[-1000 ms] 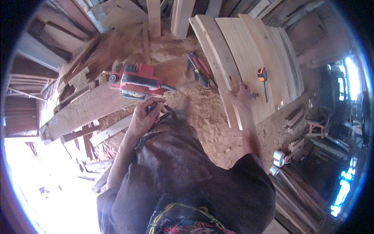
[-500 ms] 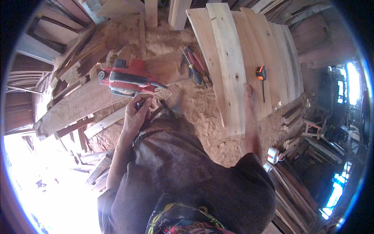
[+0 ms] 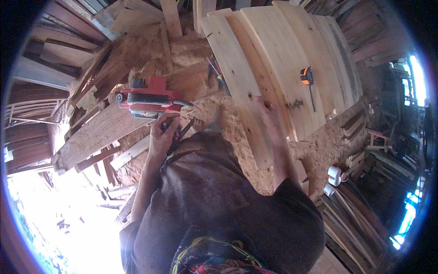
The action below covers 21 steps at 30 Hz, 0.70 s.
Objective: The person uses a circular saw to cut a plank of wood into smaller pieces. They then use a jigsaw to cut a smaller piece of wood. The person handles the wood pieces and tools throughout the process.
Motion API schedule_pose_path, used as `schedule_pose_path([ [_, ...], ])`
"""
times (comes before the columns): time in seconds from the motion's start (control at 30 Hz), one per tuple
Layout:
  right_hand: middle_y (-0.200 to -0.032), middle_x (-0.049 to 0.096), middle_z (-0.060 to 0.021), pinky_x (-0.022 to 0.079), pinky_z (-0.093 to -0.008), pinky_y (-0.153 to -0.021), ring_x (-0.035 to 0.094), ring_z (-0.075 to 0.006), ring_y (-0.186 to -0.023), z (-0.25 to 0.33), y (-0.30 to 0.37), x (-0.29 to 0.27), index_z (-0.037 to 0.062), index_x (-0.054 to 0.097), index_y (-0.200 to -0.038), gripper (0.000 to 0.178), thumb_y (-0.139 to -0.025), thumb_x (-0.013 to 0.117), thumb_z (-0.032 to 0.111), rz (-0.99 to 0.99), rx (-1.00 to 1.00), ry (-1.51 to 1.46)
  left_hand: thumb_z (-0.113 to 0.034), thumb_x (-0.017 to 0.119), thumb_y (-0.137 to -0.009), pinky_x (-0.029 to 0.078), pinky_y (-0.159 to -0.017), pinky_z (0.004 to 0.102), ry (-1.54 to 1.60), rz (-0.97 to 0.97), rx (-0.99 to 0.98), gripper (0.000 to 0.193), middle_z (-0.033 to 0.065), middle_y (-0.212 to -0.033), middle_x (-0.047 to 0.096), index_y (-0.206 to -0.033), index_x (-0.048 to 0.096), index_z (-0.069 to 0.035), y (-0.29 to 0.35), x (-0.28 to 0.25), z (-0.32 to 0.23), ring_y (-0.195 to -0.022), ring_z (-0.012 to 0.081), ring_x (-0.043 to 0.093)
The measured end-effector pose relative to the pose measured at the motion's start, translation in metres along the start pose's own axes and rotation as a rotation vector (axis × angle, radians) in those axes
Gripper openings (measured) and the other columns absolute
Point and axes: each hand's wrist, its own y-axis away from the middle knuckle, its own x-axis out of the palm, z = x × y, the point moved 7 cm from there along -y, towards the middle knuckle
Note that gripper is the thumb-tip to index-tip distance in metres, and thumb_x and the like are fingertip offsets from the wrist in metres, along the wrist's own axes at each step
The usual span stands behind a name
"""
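My left hand [image 3: 164, 130] is closed in a pinch in front of my body. What it holds I cannot make out; a dark, narrow, pointed piece [image 3: 186, 129] shows beside its fingers. Just beyond that hand a red and black belt sander [image 3: 148, 98] rests on a board. Over a pale, knotted plank [image 3: 235, 73] is my right hand [image 3: 269, 114], smeared by motion, its finger shape unclear. That plank lies slanted along the left side of several side-by-side boards [image 3: 292, 55]. An orange and black tape measure [image 3: 306, 76] sits on them.
Hand tools [image 3: 219, 75], partly hidden by the knotted plank, lie on the sawdust. A thick board [image 3: 98, 134] runs under the sander, with offcuts around it. White containers [image 3: 334, 176] stand at right beside stacked lumber [image 3: 349, 219].
The knotted plank has shifted left across the neighbouring boards, covering more of the hand tools. My right hand has moved left with it. My left hand stays closed near the sander.
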Motion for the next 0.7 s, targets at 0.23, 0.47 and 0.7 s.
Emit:
schedule_pose_path([
  [0.23,-0.088,0.072,-0.011,0.052,-0.0372,-0.08,0.067,-0.0225,-0.081,0.008,-0.003,-0.045,0.0029,0.076,-0.1,0.038,-0.101,0.078,0.04,-0.261,-0.12,0.388,-0.02,0.071,-0.107,0.047,-0.062,0.0223,-0.007,-0.014,-0.013,0.02,-0.0016,-0.087,0.071,-0.122,0.074,-0.008,0.006,-0.007,-0.002,-0.068,0.0039,0.058],
  [0.47,-0.104,0.075,-0.0199,0.057,-0.049,-0.088,0.074,-0.0389,-0.102,0.057,0.019,-0.027,0.0074,0.073,-0.124,0.034,-0.099,0.075,0.031,-0.362,-0.447,0.893,-0.017,0.071,-0.107,0.047,-0.062,0.0235,-0.04,0.007,-0.027,0.019,-0.0023,-0.087,0.071,-0.122,0.074,-0.007,0.002,-0.009,0.001,-0.069,0.004,0.058],
  [0.7,-0.155,0.052,-0.0113,0.043,-0.0565,-0.114,0.05,-0.0407,-0.142,0.019,0.016,0.006,0.0154,0.063,-0.141,0.052,-0.093,0.078,0.028,-0.244,-0.509,0.909,-0.017,0.071,-0.107,0.046,-0.062,0.0224,0.009,0.017,-0.023,0.019,-0.0031,-0.087,0.07,-0.123,0.074,-0.007,0.002,-0.011,-0.001,-0.069,0.0037,0.058],
])
